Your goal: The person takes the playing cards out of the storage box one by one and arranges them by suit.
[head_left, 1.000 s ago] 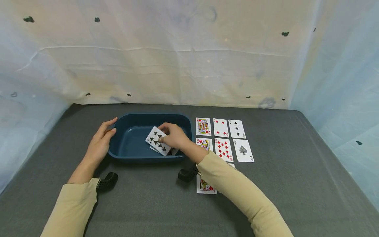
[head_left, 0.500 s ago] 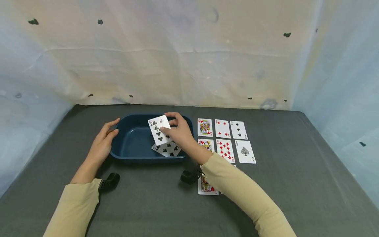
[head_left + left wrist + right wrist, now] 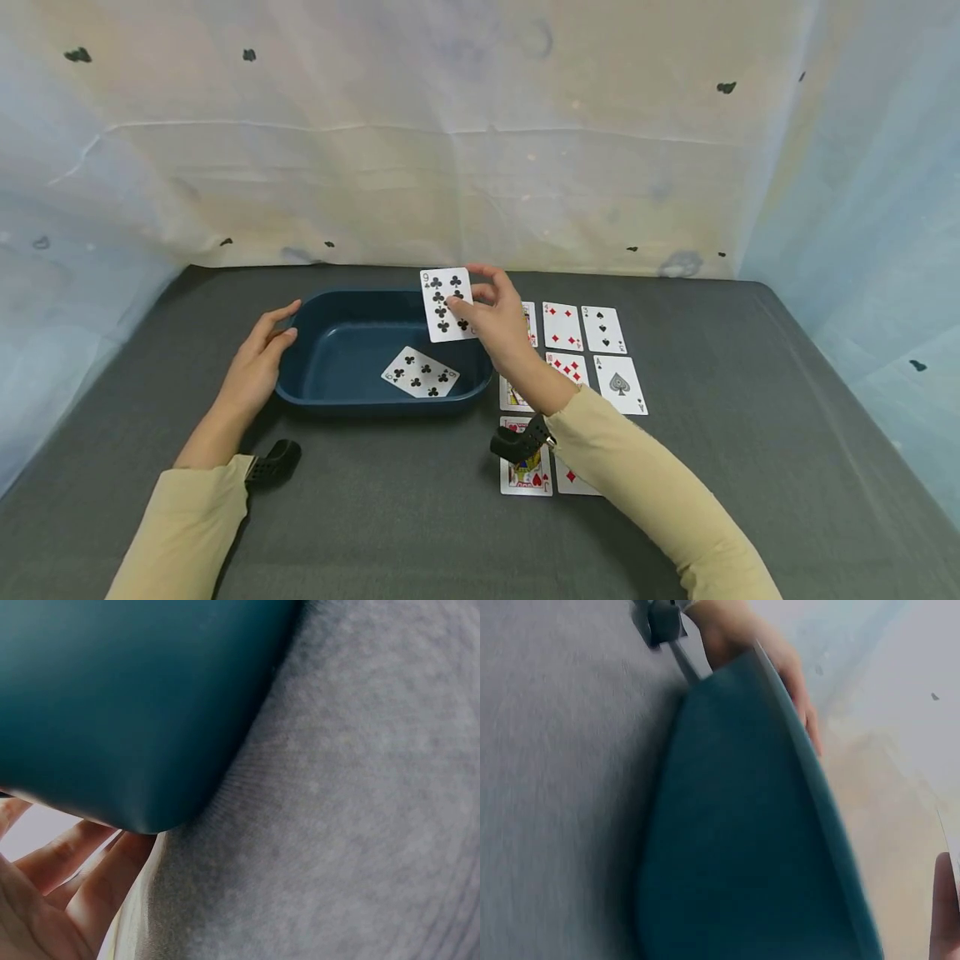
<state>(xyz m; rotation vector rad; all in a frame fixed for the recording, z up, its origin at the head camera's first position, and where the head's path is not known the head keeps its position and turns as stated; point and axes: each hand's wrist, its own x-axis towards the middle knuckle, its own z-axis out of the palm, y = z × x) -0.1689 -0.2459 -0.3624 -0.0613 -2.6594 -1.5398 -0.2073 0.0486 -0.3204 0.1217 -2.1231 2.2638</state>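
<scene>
My right hand (image 3: 504, 321) pinches a nine of clubs playing card (image 3: 437, 319) between thumb and fingers, face up, above the right end of a dark blue tray (image 3: 330, 406). Inside that tray lies another clubs card (image 3: 420, 373), near its front wall. My left hand (image 3: 255, 358) touches the tray's left end with extended fingers. In the left wrist view those fingers (image 3: 105, 881) lie against the outside of the tray wall (image 3: 142, 712). The right wrist view shows the tray's outer side (image 3: 735, 817) and, at the right edge, a fingertip (image 3: 945, 892) of my right hand.
Right of the tray, face-up cards lie in rows on the grey cloth (image 3: 375, 517), among them a four of diamonds (image 3: 562, 325), an ace of spades (image 3: 620, 385) and a jack of hearts (image 3: 525, 482). My right forearm (image 3: 637, 467) covers some. A pale sheet (image 3: 480, 167) hangs behind.
My right hand has lifted the nine of clubs out of the tray and carried it up and right. The other clubs card is now uncovered. My left hand stays at the tray.
</scene>
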